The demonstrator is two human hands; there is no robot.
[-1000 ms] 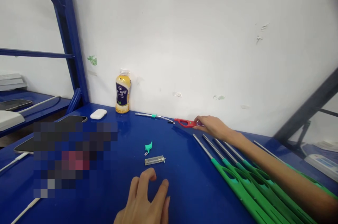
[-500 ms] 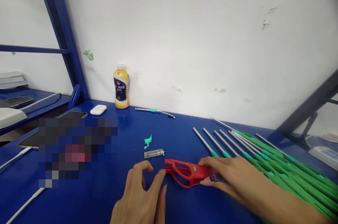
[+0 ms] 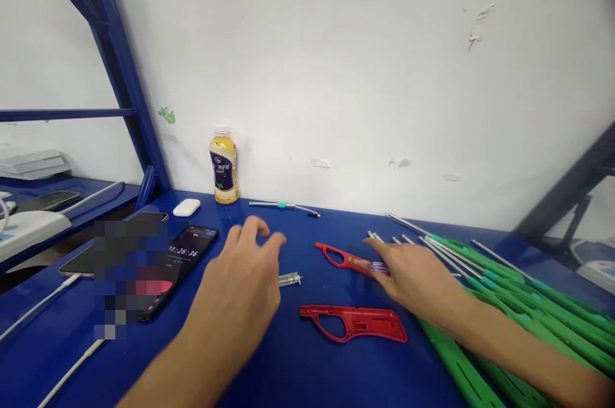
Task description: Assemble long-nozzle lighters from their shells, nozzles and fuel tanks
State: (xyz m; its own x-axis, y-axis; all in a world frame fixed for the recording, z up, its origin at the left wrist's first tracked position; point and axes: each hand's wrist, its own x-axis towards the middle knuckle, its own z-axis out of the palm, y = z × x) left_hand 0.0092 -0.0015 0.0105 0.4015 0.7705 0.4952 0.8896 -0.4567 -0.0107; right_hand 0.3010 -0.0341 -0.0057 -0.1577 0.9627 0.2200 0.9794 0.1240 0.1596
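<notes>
A red shell half [image 3: 379,323] lies with its inner side up on the blue table. Behind it, my right hand [image 3: 416,267] is closed on a second red shell half [image 3: 353,262], which has a purple, clear part at its rear. My left hand [image 3: 250,261] is raised over the table with thumb and forefinger apart and nothing between them. Below its fingertips shows a small clear part [image 3: 289,279], its left end hidden by the hand. The green trigger piece is not visible.
Green lighter bodies with metal tubes [image 3: 523,312] are piled at the right. At the back stand a yellow bottle [image 3: 223,164] and a thin metal tube [image 3: 269,204]. A white case [image 3: 187,207], phones [image 3: 180,270] and white cables [image 3: 72,373] are at the left.
The red shell has come apart into two halves: one rests on the table, the other has moved back with my right hand. My left hand has moved forward over the small parts.
</notes>
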